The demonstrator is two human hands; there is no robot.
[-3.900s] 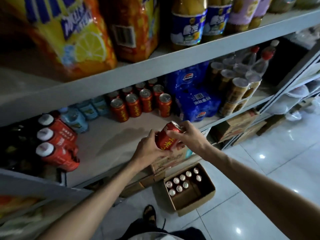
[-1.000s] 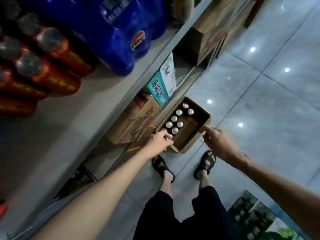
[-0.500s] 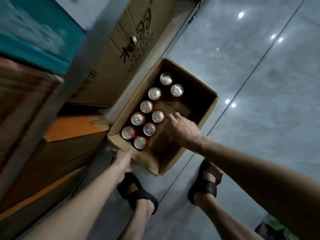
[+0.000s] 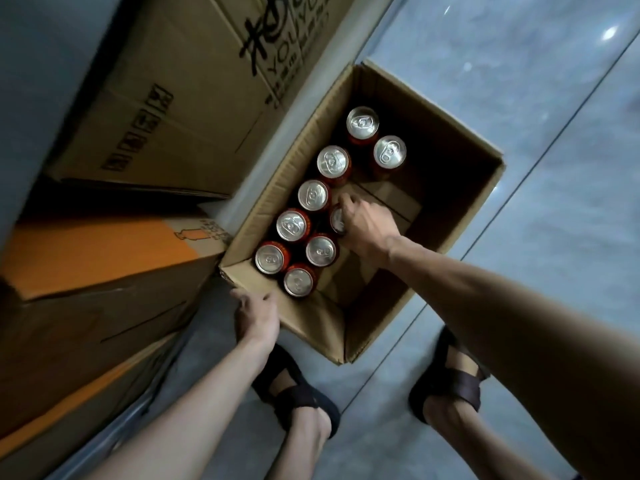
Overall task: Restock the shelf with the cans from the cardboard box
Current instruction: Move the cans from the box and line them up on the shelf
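Note:
An open cardboard box (image 4: 464, 216) stands on the tiled floor. Several red cans with silver tops stand upright along its left side, among them a can (image 4: 292, 224) in the middle of the row. My right hand (image 4: 363, 226) is down inside the box, its fingers curled round the top of one red can (image 4: 336, 219) that it partly hides. My left hand (image 4: 254, 315) rests against the near left corner of the box from outside, fingers loosely bent, holding nothing that I can see.
Closed cardboard cartons (image 4: 180, 98) lie under the shelf on the left, one with an orange face (image 4: 97, 258). Both my sandalled feet (image 4: 450, 386) stand just in front of the box. Grey tiled floor (image 4: 554, 133) stretches to the right.
My view has dropped closer to the box. My right hand went from hovering over the box floor to closing on a can. My left hand moved up to the box corner.

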